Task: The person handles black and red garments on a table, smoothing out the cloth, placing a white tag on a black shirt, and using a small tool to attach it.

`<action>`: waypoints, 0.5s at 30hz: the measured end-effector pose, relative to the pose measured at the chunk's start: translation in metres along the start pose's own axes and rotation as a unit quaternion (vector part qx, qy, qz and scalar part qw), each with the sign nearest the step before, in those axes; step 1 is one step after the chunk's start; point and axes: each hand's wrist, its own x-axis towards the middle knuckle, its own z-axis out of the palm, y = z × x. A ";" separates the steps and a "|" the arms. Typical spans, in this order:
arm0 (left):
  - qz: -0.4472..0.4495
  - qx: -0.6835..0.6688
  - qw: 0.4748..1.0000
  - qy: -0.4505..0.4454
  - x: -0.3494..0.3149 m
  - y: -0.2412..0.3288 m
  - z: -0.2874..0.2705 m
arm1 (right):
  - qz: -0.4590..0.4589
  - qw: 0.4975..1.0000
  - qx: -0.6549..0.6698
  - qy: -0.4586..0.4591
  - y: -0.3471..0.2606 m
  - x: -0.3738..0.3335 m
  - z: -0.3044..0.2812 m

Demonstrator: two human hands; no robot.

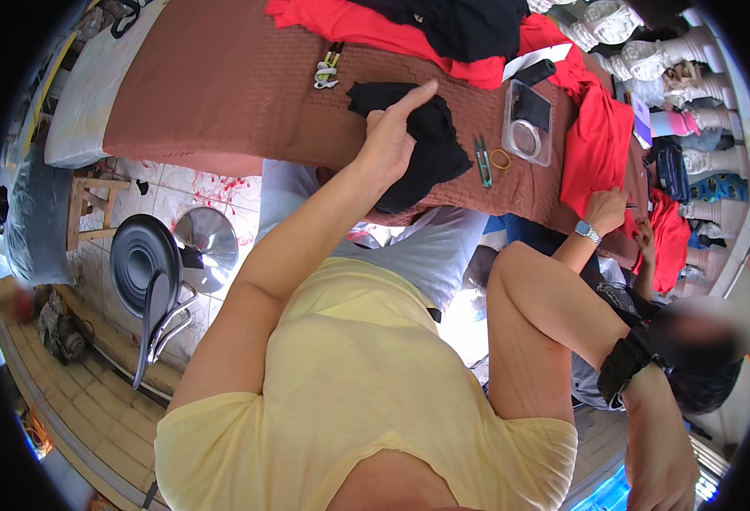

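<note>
My left hand (389, 140) is on a crumpled black cloth (434, 140) at the near edge of the brown-covered table. One digit stretches out across the fabric; the others look curled in against it and are partly hidden. Part of the cloth hangs past the table edge toward my lap. My right arm is bent sharply back, so my right hand (664, 460) is at the lower right edge of the picture, below a black wristwatch (626, 364). Its fingers are cut off from view. Small thread snips (483, 160) with green handles lie right of the cloth, beside a yellow ring (500, 159).
A clear plastic box (528, 123) sits on the brown table cover (213, 85). Red fabric (596, 145) runs along the far and right sides. At the right, a co-worker's hand (605, 211) touches it. A black-and-steel round stool (146, 264) stands at left on the tiles.
</note>
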 end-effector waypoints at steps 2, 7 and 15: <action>0.015 0.056 0.998 0.024 0.004 -0.004 0.004 | 0.069 0.997 -0.001 0.023 0.011 -0.014 0.010; 0.030 0.070 0.996 0.042 -0.003 -0.006 0.005 | 0.295 0.952 0.032 0.074 0.062 -0.066 0.048; 0.060 0.087 0.994 -0.012 -0.036 0.009 0.008 | 0.490 0.864 0.075 0.092 0.151 -0.177 0.094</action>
